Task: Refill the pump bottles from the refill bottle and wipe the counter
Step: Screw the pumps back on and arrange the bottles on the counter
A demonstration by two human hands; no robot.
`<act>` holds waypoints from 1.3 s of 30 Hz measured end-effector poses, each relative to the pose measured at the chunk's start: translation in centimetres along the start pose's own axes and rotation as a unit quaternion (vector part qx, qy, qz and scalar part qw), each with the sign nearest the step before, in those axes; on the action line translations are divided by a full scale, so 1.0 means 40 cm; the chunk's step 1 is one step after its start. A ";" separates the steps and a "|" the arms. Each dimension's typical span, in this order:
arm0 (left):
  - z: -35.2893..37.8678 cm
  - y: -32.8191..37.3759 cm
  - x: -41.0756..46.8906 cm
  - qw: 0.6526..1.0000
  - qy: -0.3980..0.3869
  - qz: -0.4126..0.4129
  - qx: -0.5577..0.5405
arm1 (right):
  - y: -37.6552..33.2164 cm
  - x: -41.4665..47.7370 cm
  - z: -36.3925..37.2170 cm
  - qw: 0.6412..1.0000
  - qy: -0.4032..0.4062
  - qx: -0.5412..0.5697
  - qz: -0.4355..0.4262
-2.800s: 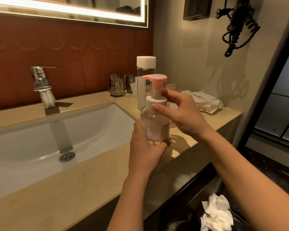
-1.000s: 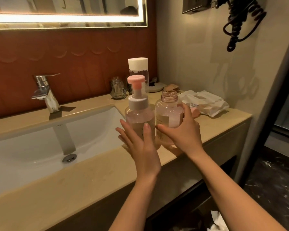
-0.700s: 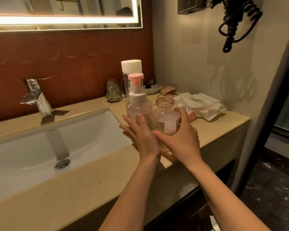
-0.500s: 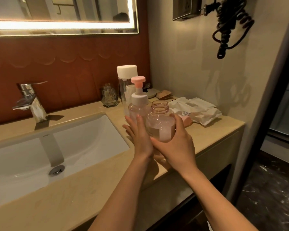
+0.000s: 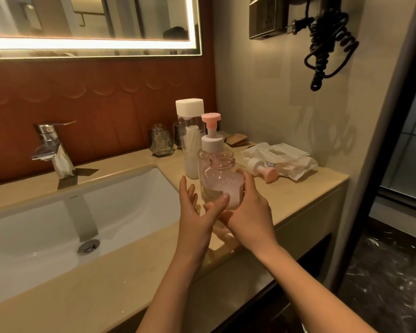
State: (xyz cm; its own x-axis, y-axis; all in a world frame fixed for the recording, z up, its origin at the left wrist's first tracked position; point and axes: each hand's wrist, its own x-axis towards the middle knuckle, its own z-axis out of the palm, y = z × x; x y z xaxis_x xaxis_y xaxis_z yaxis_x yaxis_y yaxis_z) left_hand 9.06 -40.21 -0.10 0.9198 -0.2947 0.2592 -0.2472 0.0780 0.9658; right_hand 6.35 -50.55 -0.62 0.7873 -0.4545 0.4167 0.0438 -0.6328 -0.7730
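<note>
Right hand (image 5: 249, 213): wrapped round the uncapped bottle (image 5: 222, 182), over the counter (image 5: 298, 195) near its front edge
Left hand (image 5: 193, 212): fingers spread wide, holding nothing; sink (image 5: 130, 200) rim just left
Hidden: bottle's base behind the hands; pump bottle (image 5: 210, 145) partly behind it

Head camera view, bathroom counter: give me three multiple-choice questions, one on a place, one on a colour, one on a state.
1. Where does the loose pump head lie?
A. In the sink
B. On the counter, beside the white packet
C. Screwed onto a bottle

2. What colour is the press top of the standing pump bottle?
A. Blue
B. Pink
C. Green

3. What state is the held bottle, in the right hand, in?
A. Upright, neck open, no pump
B. Capped with a pump
C. Lying on its side

Answers:
1 B: the pump head lies on its side on the counter next to the packet.
2 B: its round top is pink above a white collar.
3 A: the bare threaded neck shows above the grip.
</note>
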 end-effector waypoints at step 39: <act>-0.034 -0.009 -0.037 0.993 0.005 0.073 0.098 | 0.213 0.233 -0.078 0.967 0.083 -0.232 0.067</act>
State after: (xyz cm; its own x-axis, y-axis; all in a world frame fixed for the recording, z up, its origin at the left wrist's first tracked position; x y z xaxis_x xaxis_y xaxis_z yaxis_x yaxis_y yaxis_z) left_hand 8.22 -38.51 -0.81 0.8725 -0.2852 0.3967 -0.4312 -0.0676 0.8997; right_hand 12.12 -62.13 -1.82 0.6561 -0.6215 0.4281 -0.3622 -0.7570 -0.5439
